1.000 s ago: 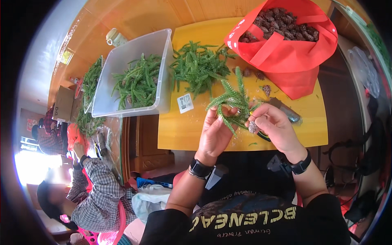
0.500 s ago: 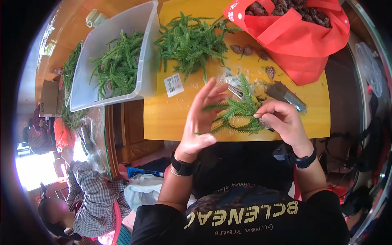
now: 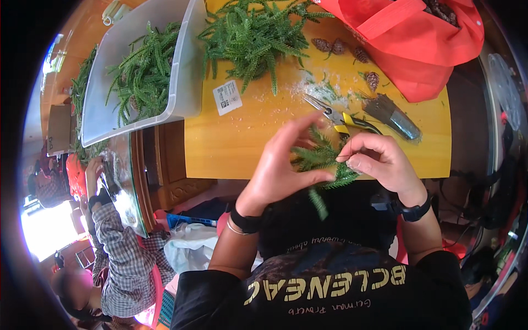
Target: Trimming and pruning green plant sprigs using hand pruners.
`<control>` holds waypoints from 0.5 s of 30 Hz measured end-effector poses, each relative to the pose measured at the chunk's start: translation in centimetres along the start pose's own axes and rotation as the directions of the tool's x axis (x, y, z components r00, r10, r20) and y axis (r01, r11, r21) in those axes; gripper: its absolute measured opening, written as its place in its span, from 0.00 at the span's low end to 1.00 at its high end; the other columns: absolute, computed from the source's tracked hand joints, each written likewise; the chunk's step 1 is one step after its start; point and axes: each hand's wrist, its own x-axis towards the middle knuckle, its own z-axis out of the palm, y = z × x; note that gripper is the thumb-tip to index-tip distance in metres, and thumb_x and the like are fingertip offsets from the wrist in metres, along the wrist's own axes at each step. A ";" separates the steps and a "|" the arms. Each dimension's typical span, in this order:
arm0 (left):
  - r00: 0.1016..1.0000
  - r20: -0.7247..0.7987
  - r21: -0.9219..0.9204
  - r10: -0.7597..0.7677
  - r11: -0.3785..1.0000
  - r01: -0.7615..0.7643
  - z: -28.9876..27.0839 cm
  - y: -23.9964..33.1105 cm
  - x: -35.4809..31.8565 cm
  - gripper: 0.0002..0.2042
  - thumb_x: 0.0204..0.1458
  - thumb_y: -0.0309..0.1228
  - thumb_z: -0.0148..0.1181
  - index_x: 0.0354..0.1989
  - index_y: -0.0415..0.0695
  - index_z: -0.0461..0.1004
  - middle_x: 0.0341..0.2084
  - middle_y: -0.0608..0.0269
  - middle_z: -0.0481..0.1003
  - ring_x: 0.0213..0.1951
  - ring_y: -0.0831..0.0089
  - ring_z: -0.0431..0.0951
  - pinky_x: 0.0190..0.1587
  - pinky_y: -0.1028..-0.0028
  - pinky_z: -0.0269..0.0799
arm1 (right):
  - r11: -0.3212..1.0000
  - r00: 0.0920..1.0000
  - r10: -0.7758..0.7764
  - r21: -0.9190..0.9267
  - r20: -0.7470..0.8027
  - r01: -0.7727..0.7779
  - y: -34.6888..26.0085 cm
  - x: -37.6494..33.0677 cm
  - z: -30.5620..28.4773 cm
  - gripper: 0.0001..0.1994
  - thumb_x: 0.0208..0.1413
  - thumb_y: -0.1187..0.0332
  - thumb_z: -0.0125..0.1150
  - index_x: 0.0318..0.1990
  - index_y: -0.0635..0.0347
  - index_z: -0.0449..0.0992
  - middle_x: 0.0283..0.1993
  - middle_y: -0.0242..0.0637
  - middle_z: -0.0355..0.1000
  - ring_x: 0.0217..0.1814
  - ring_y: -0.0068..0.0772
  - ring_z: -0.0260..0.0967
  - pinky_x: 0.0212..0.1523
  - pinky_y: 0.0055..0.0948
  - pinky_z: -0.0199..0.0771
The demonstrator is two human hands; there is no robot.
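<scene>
Over the table's near edge, my right hand [image 3: 379,164] pinches a thin dark wire at the stem end of a green pine sprig [image 3: 313,157]. My left hand [image 3: 278,171] curls around the sprig's other side, thumb across the front, fingers partly hidden behind the needles. Just beyond the hands lie pliers [image 3: 358,122] with yellow and black handles, their jaws pointing far left. To their right rests a bundle of thin dark wires [image 3: 389,114] in a clear sleeve.
A clear plastic bin [image 3: 184,66] of sprigs stands left, beside a sprig pile [image 3: 256,41] on the yellow table [image 3: 220,148]. Several pine cones [image 3: 336,46] lie near a red bag [image 3: 410,49]. A white label [image 3: 227,98] lies flat. Another person in a checked shirt [image 3: 129,258] works at far left.
My left hand has come in from spread fingers to close around the sprig, which has turned and bunched up. The pliers, earlier mostly covered by the sprig, now show.
</scene>
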 end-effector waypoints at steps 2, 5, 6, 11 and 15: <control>1.000 0.021 0.053 -0.019 0.998 0.018 0.5 -0.4 -0.1 0.35 0.37 0.24 0.69 0.57 0.43 0.60 0.38 0.59 0.70 0.39 0.77 0.71 0.41 0.76 0.69 | 0.999 0.999 -0.044 -0.012 -0.027 0.044 0.5 0.1 -0.1 0.08 0.54 0.71 0.53 0.37 0.67 0.71 0.37 0.32 0.70 0.36 0.16 0.64 0.37 0.16 0.63; 0.996 -0.002 -0.182 -0.093 0.979 0.091 0.5 -0.4 -0.3 0.26 0.42 0.20 0.63 0.52 0.40 0.63 0.34 0.61 0.71 0.35 0.77 0.73 0.37 0.79 0.70 | 0.991 0.990 -0.128 0.029 -0.058 0.130 0.5 0.1 -0.3 0.09 0.55 0.69 0.52 0.37 0.66 0.71 0.39 0.35 0.69 0.39 0.19 0.64 0.39 0.18 0.63; 0.990 -0.067 -0.293 -0.125 0.951 0.101 0.4 -0.5 -0.2 0.22 0.44 0.19 0.60 0.49 0.39 0.63 0.33 0.61 0.71 0.34 0.77 0.73 0.36 0.79 0.70 | 0.983 0.984 -0.161 0.077 -0.072 0.167 0.5 0.2 -0.3 0.09 0.56 0.67 0.51 0.36 0.66 0.71 0.41 0.38 0.69 0.40 0.20 0.64 0.41 0.19 0.63; 0.979 -0.130 -0.601 -0.156 0.798 0.048 0.1 -1.3 0.0 0.12 0.52 0.19 0.53 0.43 0.39 0.60 0.31 0.60 0.71 0.33 0.76 0.73 0.34 0.78 0.71 | 0.953 0.957 -0.278 0.103 -0.081 0.286 0.8 0.6 -0.2 0.09 0.56 0.68 0.51 0.38 0.66 0.71 0.46 0.43 0.68 0.42 0.21 0.64 0.43 0.20 0.62; 0.979 -0.125 -0.768 -0.161 0.640 0.006 0.5 -1.7 -0.1 0.12 0.53 0.20 0.50 0.45 0.42 0.58 0.31 0.59 0.70 0.33 0.75 0.73 0.35 0.78 0.70 | 0.972 0.973 -0.231 0.044 0.020 0.230 0.9 0.2 -0.1 0.14 0.55 0.61 0.54 0.36 0.66 0.72 0.49 0.48 0.66 0.45 0.27 0.64 0.47 0.26 0.61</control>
